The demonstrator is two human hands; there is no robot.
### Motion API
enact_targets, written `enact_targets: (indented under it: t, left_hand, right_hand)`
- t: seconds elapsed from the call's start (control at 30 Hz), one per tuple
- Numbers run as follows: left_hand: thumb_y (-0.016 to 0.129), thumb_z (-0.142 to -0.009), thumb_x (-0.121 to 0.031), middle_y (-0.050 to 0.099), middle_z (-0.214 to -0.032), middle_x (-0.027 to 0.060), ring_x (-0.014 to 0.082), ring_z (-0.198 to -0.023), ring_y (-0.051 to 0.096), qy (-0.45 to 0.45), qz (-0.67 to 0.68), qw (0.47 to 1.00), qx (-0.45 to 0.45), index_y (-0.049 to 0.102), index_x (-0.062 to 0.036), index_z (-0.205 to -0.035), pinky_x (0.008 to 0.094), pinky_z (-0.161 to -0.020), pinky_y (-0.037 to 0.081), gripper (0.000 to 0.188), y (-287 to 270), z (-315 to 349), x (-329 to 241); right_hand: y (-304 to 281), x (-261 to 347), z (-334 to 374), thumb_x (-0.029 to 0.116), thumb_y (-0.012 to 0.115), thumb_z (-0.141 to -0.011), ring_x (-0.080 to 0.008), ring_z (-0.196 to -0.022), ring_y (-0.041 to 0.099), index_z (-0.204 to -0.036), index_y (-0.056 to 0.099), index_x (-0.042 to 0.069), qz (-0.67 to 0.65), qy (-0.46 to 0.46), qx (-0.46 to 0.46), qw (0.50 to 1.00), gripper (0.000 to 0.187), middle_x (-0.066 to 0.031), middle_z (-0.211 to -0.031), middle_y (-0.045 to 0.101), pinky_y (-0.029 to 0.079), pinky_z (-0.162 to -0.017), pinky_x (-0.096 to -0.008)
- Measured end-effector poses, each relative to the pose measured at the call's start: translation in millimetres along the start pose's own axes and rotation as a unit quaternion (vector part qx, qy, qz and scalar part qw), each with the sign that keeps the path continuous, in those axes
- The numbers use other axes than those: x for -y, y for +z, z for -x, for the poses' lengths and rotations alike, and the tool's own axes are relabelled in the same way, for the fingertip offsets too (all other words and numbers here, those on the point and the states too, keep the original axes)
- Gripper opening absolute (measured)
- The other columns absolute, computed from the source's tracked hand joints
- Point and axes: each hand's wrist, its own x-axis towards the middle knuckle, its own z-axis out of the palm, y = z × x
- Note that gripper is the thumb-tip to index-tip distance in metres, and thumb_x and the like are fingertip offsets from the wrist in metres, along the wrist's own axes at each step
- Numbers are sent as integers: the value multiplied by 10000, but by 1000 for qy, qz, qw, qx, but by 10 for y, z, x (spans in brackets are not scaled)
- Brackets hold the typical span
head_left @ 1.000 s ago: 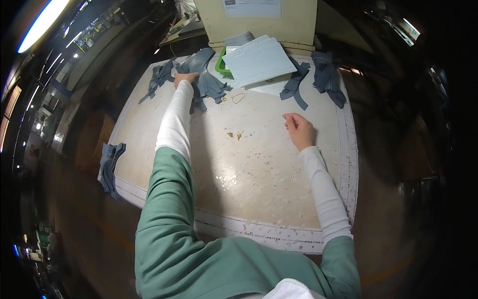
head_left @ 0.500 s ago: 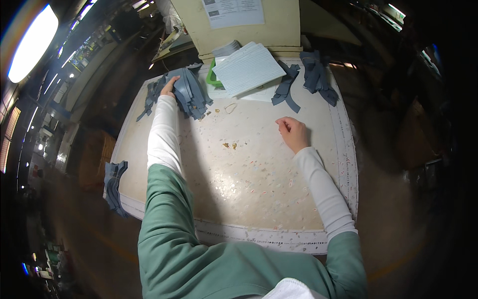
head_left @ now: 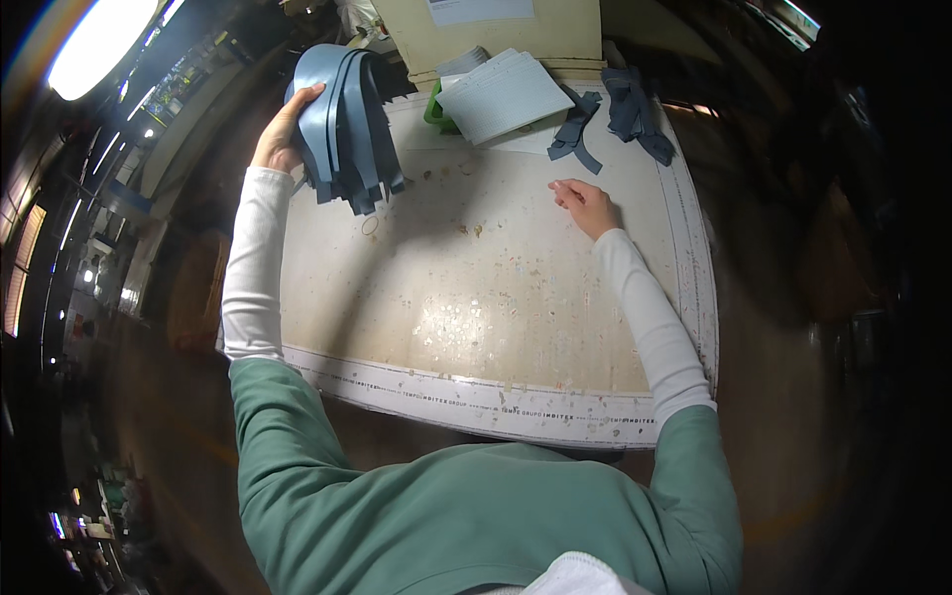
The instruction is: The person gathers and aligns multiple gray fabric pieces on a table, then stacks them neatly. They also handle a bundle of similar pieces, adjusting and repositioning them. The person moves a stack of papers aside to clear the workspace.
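Note:
A thick bundle of long blue-grey strips (head_left: 342,129), which look like cut leather or fabric, hangs above the far left of the table. My left hand (head_left: 283,129) is closed round its left side, thumb across the face, and the loose strip ends dangle down. Over the right part of the table is my right hand (head_left: 585,205), its fingers loosely curled together with nothing seen in them. Beyond it lie a small group of blue-grey strips (head_left: 575,129) and a larger tied-looking bundle (head_left: 632,114) by the far right corner.
A stack of pale cards (head_left: 506,99) rests on a green tray (head_left: 434,111) at the back, before a cream pillar (head_left: 496,40). A rubber band (head_left: 370,225) and small scraps lie on the white table (head_left: 456,347).
My left hand has lifted the strip bundle off the table, up and to the left. The right hand stays over the table, fingers slightly less curled. The view has shifted.

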Motion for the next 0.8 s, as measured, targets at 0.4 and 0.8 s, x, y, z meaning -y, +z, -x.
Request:
enact_targets:
  t: [0.4,0.8]
  left_hand:
    - [829,-655,-98,624,-1221,126,215,-1118,570,-144,-296,781,531,482,32,-1350,282,-1011,416,787,905,1003,1206]
    - [850,-667,-389,597,-1264,223,307,-1169,583,130,-520,760,366,454,-73,-1393,338,-994,451,885,625,1251,1807]
  right_hand:
    - [-1433,320,947,304,458,-1029,-127,-971,601,-1350,549,111,-124,131,-85,980,385,-60,-1187,609,481,-821,-241]
    - [-258,1618,2516,148,687,-838,-292,-1063,562,-1206,639,72,334,-149,86,927,379,-105,-1095,577,468,-901,-392]
